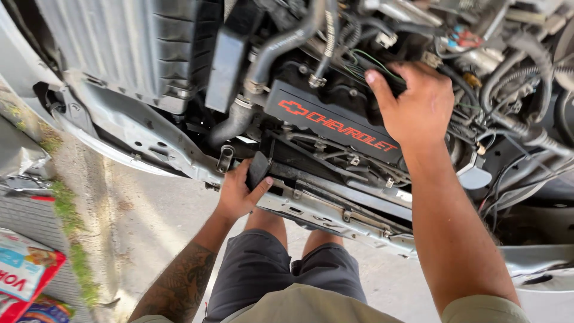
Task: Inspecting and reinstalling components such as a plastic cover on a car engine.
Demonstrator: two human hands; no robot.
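Concrete ground (149, 221); colourful bags (24, 275) lying at left edge.

dark grey shorts, khaki shirt w/ short sleeves, tattoo on left forearm (179, 278)

Black engine cover (335, 122) — red lettering (grey shorts (263, 269) below)

I count my two hands, the left hand (238, 194) and the right hand (417, 103), one black engine cover (326, 122), one grey radiator hose (272, 51), and two bright printed bags (27, 272) on the ground.
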